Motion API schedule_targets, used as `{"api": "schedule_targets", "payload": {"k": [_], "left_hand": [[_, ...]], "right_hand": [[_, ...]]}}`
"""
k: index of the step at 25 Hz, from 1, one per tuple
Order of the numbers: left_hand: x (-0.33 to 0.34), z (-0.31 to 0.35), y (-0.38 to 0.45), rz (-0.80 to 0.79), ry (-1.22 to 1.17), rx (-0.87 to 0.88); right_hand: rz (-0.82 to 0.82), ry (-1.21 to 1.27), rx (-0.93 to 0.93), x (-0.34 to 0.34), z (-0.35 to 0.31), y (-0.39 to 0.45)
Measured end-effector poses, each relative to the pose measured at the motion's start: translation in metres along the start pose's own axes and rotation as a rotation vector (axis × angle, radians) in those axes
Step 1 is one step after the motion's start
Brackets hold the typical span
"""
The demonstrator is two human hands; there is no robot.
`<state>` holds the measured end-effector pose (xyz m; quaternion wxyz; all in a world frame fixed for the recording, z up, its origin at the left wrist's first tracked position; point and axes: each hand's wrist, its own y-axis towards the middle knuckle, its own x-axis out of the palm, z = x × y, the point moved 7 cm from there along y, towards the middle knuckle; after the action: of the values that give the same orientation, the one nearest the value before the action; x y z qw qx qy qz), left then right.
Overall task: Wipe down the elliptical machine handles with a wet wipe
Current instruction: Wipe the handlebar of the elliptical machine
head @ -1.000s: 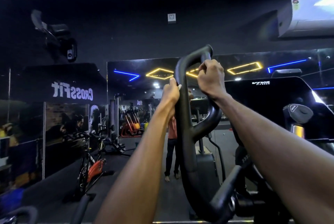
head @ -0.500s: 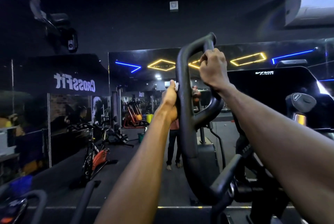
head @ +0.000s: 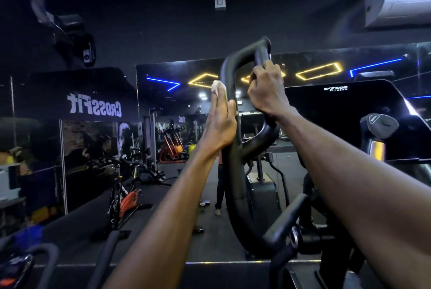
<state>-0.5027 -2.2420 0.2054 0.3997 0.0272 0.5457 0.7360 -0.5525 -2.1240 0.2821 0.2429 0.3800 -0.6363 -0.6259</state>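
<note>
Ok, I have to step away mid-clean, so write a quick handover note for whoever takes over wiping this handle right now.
Left hand: fingers straight, pressing the white wipe against the left side of the black handle, about mid-height of the loop.
Right hand: grips the right bar of the handle near the top, steadying it.
Done: cannot tell from the surface which parts have been wiped.
Left: the top bend, the right bar under the gripping hand, the lower stem, and any other handle.

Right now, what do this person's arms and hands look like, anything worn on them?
Both forearms are bare right up to the frame edge, with no sleeves in view. The left hand and right hand wear no gloves, and no watch, bracelet or ring is visible on either wrist or on the fingers.
</note>
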Motion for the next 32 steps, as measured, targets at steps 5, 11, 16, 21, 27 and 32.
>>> {"api": "schedule_targets", "payload": {"k": [5, 11, 16, 21, 27, 32], "left_hand": [[0.011, 0.004, -0.059, -0.097, 0.496, 0.212], [0.002, 0.033, -0.015, -0.222, 0.822, 0.291], [0.004, 0.025, -0.062, -0.18, 0.779, 0.445], [0.001, 0.014, -0.055, -0.076, 0.605, 0.143], [0.026, 0.009, -0.126, 0.0, 0.485, 0.023], [0.03, 0.015, -0.122, 0.023, 0.347, -0.04]], "right_hand": [[0.001, -0.026, -0.03, 0.001, 0.0, -0.002], [0.016, 0.016, -0.019, -0.003, 0.0, -0.005], [0.003, 0.068, -0.097, -0.012, -0.005, -0.034], [-0.084, 0.0, 0.091, -0.01, -0.004, -0.057], [-0.293, 0.181, 0.527, -0.001, 0.01, -0.097], [-0.298, 0.229, 0.701, -0.007, 0.006, -0.116]]}}
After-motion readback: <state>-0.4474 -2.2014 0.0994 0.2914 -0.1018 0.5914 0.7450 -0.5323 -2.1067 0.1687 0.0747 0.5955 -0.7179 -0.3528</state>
